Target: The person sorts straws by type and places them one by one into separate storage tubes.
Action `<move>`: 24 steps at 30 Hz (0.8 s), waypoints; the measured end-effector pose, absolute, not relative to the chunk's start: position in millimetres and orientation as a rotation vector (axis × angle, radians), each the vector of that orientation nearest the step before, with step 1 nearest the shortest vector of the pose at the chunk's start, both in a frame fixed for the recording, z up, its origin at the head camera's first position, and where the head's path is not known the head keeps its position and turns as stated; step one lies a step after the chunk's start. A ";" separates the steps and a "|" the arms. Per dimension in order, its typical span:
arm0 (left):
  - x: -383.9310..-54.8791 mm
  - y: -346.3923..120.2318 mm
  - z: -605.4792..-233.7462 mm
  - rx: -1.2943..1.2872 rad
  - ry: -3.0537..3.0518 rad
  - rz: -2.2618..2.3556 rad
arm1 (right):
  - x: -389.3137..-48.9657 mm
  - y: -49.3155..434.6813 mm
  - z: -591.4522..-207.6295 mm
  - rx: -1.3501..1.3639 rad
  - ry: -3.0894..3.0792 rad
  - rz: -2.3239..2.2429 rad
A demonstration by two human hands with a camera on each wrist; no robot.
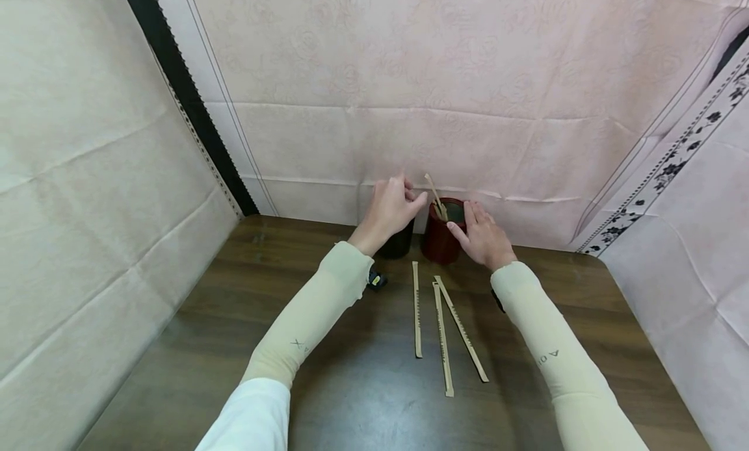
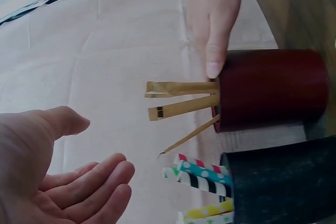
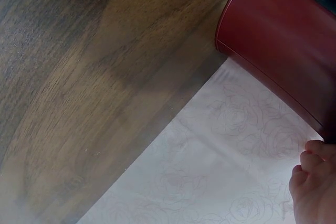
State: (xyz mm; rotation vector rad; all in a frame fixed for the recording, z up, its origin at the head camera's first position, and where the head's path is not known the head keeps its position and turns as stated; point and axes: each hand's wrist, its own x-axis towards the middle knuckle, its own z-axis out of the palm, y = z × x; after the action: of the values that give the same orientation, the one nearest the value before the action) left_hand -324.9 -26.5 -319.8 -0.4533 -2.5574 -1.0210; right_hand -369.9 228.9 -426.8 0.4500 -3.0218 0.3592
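My left hand (image 1: 391, 207) hovers over the black cup (image 1: 398, 242), its fingers loosely bent and holding nothing. In the left wrist view, patterned paper straws (image 2: 202, 182) in several colours stick out of that cup. Just right of it stands a dark red cup (image 1: 441, 242) with a few slim tan paper-wrapped sticks (image 2: 184, 107) poking above its rim. My right hand (image 1: 486, 238) rests at the red cup's right rim, fingers fairly straight and thumb against the front edge. In the right wrist view its fingertips (image 3: 314, 156) show beside the mouth of the cup.
Three long tan paper-wrapped sticks (image 1: 443, 339) lie on the brown wooden table (image 1: 234, 347) in front of the cups. A small black object (image 1: 376, 280) with a yellow mark sits near my left sleeve. Pale patterned cloth (image 1: 439, 100) hangs behind and at both sides.
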 end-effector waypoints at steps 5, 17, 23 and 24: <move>-322.3 -30.1 -331.8 -0.439 -2.626 -0.924 | -370.0 227.9 -426.2 0.447 -3.021 0.358; -318.9 -28.7 -364.8 -0.488 -2.876 -0.772 | -370.0 228.9 -426.6 0.443 -3.029 0.345; -317.3 -25.5 -383.0 -0.425 -2.990 -0.809 | -369.1 227.7 -425.2 0.448 -3.025 0.354; -317.0 -24.9 -386.0 -0.422 -2.997 -0.805 | -368.8 227.4 -424.8 0.447 -3.026 0.358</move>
State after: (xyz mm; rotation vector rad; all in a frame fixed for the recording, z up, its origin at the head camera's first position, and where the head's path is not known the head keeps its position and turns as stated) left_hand -317.0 -24.9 -386.0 -0.4223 -2.9972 -0.8055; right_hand -368.8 227.4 -424.8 0.4473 -3.0263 0.3584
